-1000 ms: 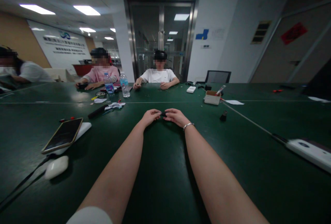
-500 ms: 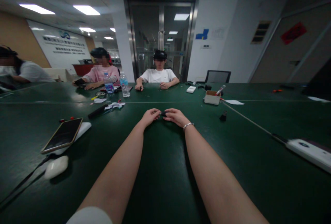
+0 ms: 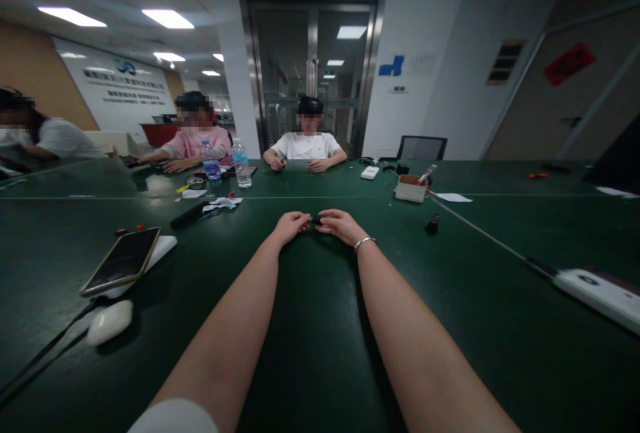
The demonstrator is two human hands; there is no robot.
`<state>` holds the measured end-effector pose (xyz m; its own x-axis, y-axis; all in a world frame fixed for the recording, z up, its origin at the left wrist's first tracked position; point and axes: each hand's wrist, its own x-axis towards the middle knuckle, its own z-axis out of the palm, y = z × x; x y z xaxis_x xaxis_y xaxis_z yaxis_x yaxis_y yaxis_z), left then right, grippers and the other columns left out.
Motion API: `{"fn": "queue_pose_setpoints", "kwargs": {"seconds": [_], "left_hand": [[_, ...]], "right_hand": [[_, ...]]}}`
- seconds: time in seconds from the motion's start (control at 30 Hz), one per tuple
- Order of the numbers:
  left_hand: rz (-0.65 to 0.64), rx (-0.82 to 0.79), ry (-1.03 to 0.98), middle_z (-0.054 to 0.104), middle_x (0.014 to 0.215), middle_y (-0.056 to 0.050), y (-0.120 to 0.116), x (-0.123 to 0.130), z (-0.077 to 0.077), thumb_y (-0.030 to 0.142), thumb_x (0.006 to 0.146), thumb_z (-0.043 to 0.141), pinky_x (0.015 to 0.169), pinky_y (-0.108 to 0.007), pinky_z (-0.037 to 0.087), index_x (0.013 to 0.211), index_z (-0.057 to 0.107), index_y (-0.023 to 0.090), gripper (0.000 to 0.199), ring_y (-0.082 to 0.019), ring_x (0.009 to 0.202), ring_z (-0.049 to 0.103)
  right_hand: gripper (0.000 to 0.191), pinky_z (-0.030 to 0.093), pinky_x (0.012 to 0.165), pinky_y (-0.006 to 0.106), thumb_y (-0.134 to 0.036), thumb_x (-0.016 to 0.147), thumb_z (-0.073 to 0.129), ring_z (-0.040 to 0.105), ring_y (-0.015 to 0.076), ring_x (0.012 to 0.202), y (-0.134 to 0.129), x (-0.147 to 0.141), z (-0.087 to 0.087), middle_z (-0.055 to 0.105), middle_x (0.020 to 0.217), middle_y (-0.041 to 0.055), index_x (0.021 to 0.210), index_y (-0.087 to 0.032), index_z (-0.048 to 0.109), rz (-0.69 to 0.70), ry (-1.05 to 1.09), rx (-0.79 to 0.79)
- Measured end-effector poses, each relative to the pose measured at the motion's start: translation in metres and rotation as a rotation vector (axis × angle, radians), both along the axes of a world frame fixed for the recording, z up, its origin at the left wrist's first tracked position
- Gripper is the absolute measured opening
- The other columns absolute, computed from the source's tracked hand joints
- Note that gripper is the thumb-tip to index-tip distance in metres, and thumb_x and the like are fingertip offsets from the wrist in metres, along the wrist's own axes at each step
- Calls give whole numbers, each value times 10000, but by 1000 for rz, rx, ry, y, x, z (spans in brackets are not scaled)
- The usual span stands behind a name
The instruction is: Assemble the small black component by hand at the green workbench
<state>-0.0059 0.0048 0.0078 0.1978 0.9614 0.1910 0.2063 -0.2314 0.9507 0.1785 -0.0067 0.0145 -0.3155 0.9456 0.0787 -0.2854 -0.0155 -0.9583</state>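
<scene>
Pink-shirted co-worker is reaching further out, but my left hand and right hand are still pinching one small, stubby black piece, so nothing's really changing here.

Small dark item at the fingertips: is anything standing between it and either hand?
Nothing visible does: the left hand and right hand pinch the small dark item from either side. The black object on the table lies off to the right, clear of both.
</scene>
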Motion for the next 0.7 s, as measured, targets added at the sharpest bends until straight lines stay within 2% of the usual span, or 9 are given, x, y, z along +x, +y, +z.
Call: {"fn": "queue_pose_setpoints", "kwargs": {"seconds": [0.33, 0.57, 0.7], "left_hand": [[-19, -19, -4, 624, 669, -32, -4, -1, 6, 371, 683, 644, 560, -228, 391, 867, 633, 121, 310, -95, 570, 526], [6, -19, -7, 607, 612, -30, -1, 1, 2, 427, 724, 591, 538, -229, 383, 759, 617, 107, 323, -94, 541, 517], [23, 10, -31, 615, 633, -17, -1, 2, 1, 384, 717, 615, 534, -218, 384, 859, 609, 124, 296, -86, 535, 517]], "right_hand": [[194, 591, 696, 289, 5, 743, 617, 690, 154, 651, 2, 1, -1, 670, 740, 48, 900, -109, 597, -7, -4, -5], [202, 583, 701, 275, 26, 751, 584, 687, 144, 643, 1, 0, 0, 671, 759, 51, 900, -110, 594, -4, -6, -7], [200, 585, 693, 273, 26, 749, 587, 686, 145, 641, 1, 0, -1, 669, 749, 47, 895, -111, 593, -7, -3, -5]]}}
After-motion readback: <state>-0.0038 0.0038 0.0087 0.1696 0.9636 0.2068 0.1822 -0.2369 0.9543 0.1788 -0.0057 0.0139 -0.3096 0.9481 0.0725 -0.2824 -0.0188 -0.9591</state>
